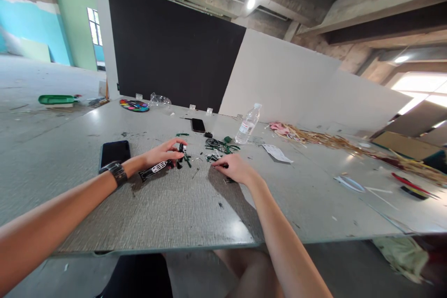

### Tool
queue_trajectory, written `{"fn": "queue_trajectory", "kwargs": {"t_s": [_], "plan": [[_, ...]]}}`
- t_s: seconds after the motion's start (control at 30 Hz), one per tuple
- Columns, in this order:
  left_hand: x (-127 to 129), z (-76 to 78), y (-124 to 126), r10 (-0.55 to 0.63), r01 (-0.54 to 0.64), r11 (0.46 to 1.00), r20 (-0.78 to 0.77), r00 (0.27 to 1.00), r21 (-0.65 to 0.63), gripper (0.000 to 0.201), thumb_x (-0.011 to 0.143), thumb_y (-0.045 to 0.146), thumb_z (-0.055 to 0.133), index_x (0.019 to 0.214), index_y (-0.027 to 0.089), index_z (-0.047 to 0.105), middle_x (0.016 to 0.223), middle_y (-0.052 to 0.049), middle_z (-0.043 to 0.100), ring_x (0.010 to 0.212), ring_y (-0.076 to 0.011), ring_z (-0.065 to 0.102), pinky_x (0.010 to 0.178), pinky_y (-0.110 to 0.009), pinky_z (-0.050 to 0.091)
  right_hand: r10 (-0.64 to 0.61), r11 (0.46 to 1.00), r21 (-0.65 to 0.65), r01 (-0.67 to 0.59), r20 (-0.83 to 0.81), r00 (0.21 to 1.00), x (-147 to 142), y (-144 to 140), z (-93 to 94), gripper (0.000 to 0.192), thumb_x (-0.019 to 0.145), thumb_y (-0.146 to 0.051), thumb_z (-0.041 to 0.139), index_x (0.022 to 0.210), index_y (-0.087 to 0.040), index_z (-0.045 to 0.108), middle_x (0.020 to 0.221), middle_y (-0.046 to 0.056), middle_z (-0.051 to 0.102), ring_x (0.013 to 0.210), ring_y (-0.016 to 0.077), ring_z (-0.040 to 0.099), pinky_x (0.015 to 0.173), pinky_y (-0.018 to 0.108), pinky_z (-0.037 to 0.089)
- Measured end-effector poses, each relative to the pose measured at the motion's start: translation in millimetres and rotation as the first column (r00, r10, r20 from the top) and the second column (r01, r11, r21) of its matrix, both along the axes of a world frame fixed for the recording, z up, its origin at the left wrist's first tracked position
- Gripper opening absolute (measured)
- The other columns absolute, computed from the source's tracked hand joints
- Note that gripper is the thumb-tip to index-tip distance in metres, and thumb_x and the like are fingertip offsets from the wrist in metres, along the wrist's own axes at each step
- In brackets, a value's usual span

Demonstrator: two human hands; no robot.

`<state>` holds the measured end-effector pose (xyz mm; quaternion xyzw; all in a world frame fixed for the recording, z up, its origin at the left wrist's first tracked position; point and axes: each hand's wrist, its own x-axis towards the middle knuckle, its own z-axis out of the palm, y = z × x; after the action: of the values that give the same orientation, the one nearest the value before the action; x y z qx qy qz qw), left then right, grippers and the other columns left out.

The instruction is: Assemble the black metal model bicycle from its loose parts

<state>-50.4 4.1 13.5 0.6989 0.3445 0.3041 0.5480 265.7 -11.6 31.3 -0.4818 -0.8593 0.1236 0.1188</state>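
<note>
Forearms outstretched, both hands point(164, 152) (palms down) among green parts point(223, 146)

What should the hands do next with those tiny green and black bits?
Probably bring the right hand across to the left hand. The left fingers pinch a small black piece above a black-and-white model part, and the right fingers hold a thin dark piece picked near the green pieces. The two hands are apart.
</note>
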Motion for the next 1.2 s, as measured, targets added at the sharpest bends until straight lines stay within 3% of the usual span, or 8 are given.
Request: {"fn": "queue_trajectory", "kwargs": {"t_s": [0.57, 1.2], "plan": [[-1.6, -4.9, 5.4, -0.03, 0.03, 0.999, 0.008, 1.0, 0.021, 0.056, 0.088, 0.046, 0.065, 0.135, 0.025, 0.044, 0.094, -0.002, 0.057, 0.075, -0.0174, 0.064, 0.059, -0.027, 0.052, -0.015, 1.0, 0.003, 0.015, 0.024, 1.0, -1.6, -0.9, 2.9, 0.033, 0.09, -0.015, 0.057, 0.112, -0.026, 0.078, 0.111, 0.003, 0.077, 0.1, 0.0222, 0.072, 0.088, 0.031, 0.051], [0.5, -0.2, 0.9, -0.004, 0.005, 1.0, -0.018, 1.0, 0.021, 0.058, 0.087, 0.05, 0.066, 0.135, 0.024, 0.044, 0.094, -0.002, 0.056, 0.073, -0.0169, 0.064, 0.062, -0.03, 0.052, -0.013, 0.998, 0.055, 0.011, 0.026, 1.0, -6.4, -2.5, 2.3, 0.031, 0.09, -0.013, 0.055, 0.105, -0.023, 0.08, 0.105, 0.005, 0.078, 0.094, 0.021, 0.071, 0.084, 0.03, 0.051]]}}
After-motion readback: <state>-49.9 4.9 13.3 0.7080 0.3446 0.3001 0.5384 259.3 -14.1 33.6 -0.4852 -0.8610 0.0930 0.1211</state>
